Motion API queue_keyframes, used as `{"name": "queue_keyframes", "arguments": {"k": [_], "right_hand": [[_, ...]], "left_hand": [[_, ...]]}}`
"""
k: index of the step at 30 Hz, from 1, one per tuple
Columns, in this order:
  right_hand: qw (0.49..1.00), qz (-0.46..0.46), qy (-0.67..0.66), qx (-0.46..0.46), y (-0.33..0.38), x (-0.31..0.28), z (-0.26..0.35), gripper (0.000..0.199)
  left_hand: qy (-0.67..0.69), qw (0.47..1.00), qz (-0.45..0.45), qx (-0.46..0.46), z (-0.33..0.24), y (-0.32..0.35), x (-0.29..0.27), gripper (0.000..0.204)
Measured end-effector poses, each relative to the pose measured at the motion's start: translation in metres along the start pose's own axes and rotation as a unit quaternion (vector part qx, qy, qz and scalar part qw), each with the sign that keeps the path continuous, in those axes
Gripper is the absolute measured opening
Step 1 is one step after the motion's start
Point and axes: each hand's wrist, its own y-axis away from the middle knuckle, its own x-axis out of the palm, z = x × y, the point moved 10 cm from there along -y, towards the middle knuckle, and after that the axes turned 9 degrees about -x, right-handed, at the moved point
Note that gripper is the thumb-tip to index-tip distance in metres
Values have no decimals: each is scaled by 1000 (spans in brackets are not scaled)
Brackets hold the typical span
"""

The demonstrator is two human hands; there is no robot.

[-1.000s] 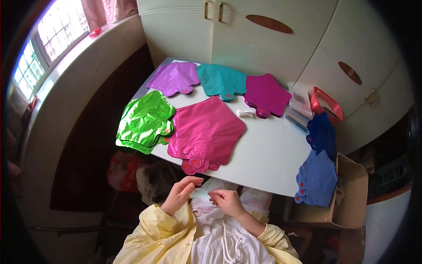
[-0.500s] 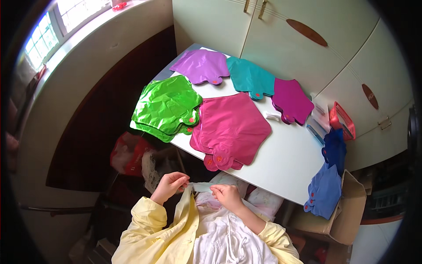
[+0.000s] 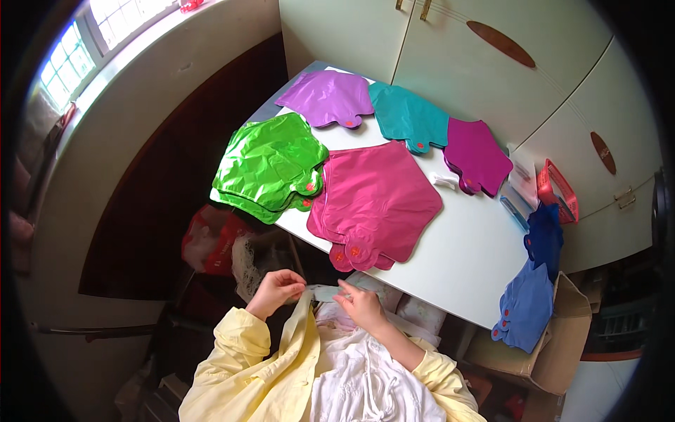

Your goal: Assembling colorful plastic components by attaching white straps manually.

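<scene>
Both hands pinch a small pale strip below the counter edge.

Left hand and right hand each have the grip clenched on an end of the pale strip, held in front of the chest, just below the near edge of the white counter; what the strip is cannot be told. On the counter: pink foil balloons stacked nearest the hands, green foil balloons to their left, purple balloon, teal balloon and magenta balloon along the far side, blue balloons hanging off the right edge over a cardboard box. Red basket at far right.
</scene>
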Motion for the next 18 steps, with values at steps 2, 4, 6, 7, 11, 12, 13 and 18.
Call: {"name": "queue_keyframes", "arguments": {"k": [2, 4, 6, 7, 11, 12, 13, 18], "right_hand": [[1000, -14, -4, 11, 4, -2, -7, 37], [1000, 5, -6, 29, 14, 2, -25, 41], [998, 2, -21, 55, 27, 0, -43, 43], [997, -8, -36, 71, 36, -3, -52, 41], [989, -48, -62, 123, 71, -20, -78, 35], [987, -63, -69, 131, 80, -25, -82, 33], [984, -77, -77, 137, 89, -28, -85, 33], [977, -117, -65, 169, 121, -42, -98, 30]], "left_hand": [[2, 998, -66, -1, 12, -18, -30, 5], [-100, 972, -209, 21, 41, -46, -91, 7], [-206, 923, -322, 38, 65, -63, -136, 9], [-249, 896, -366, 24, 73, -65, -150, 10], [-380, 813, -440, -30, 128, -90, -191, 15], [-372, 816, -442, -32, 153, -104, -206, 15], [-364, 816, -447, -33, 182, -117, -226, 15], [-423, 831, -357, -56, 227, -180, -226, 19]]}}
